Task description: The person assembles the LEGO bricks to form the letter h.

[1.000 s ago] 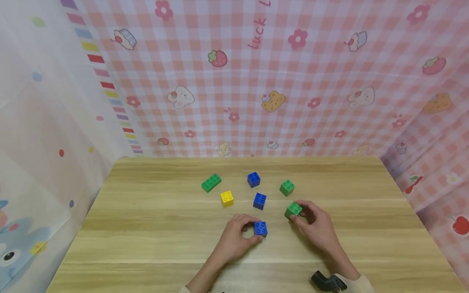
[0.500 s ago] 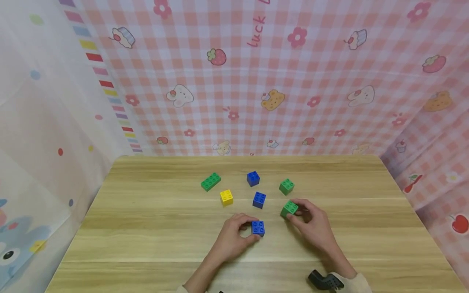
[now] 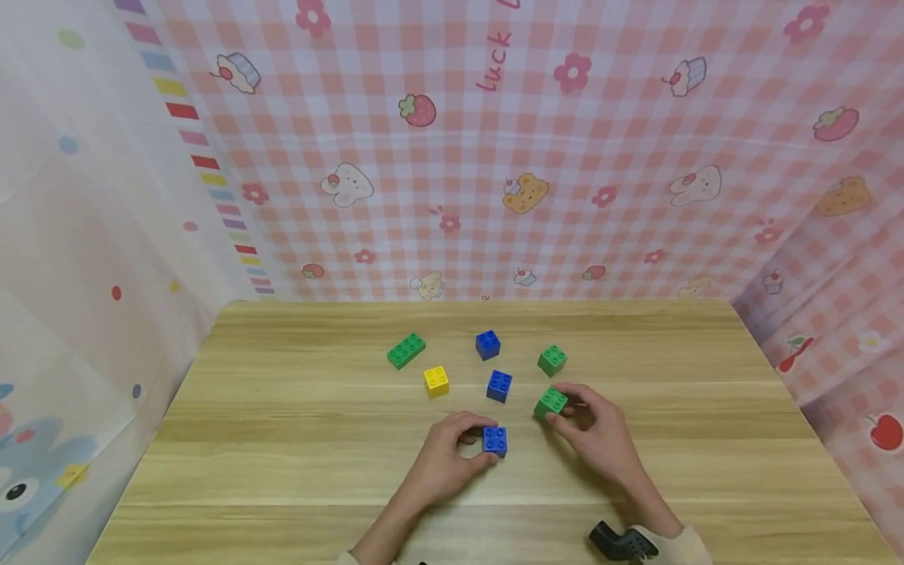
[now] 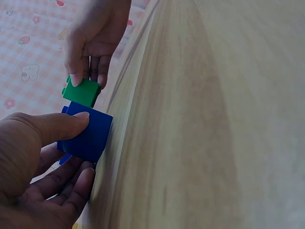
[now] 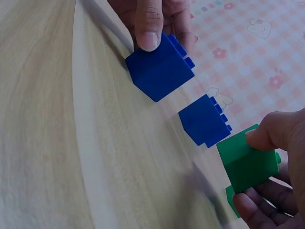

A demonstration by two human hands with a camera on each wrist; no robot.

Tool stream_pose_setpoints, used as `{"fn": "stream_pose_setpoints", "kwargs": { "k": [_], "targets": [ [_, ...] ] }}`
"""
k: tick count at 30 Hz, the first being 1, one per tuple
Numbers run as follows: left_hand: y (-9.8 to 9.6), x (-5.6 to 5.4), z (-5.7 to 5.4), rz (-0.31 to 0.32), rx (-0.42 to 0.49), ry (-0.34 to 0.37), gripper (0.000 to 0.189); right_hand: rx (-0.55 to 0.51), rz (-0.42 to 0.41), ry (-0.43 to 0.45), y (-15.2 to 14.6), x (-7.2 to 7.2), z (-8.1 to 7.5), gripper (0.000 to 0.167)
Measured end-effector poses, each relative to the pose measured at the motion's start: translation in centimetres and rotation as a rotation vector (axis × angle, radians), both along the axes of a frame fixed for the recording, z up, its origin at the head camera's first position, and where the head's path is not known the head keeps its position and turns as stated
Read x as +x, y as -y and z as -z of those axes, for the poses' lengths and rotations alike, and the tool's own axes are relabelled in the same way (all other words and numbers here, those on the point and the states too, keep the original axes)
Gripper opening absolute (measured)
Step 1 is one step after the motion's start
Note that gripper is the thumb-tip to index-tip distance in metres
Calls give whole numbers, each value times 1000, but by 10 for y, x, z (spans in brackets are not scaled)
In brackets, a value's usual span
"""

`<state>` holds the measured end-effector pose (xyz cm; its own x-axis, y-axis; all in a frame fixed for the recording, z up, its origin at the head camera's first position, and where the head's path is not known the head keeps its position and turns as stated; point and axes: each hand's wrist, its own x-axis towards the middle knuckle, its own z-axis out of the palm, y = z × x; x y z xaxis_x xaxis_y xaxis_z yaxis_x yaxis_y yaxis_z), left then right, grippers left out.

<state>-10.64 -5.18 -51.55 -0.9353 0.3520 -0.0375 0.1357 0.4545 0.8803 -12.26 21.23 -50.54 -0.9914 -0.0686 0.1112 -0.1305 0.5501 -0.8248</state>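
Observation:
In the head view my left hand [image 3: 446,459] pinches a square blue building block [image 3: 494,442] between thumb and fingers, studs facing up. To its right, my right hand [image 3: 599,438] grips a square green building block [image 3: 551,402] by its sides, a small gap from the blue one. The left wrist view shows the thumb pressed on the blue block's [image 4: 88,133] flat side, with the green block [image 4: 83,91] beyond it. In the right wrist view the held green block [image 5: 250,160] sits between thumb and curled fingers.
Beyond the hands lie two blue blocks [image 3: 499,385], a yellow block [image 3: 436,381], another square green block [image 3: 552,360] and a longer green block [image 3: 406,351] on the wooden table [image 3: 282,439]. A pink checked cloth [image 3: 452,157] hangs behind the table.
My right hand has slid left with the green block, narrowing the space to the held blue block. The left hand and its block have shifted slightly left.

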Motion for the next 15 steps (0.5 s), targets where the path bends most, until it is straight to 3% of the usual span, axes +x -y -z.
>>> {"fn": "stream_pose_setpoints", "kwargs": {
  "k": [15],
  "targets": [
    [3, 0, -1, -1, 2, 7, 40, -47, -41, -44, 6, 0, -7, 44]
  ]
}}
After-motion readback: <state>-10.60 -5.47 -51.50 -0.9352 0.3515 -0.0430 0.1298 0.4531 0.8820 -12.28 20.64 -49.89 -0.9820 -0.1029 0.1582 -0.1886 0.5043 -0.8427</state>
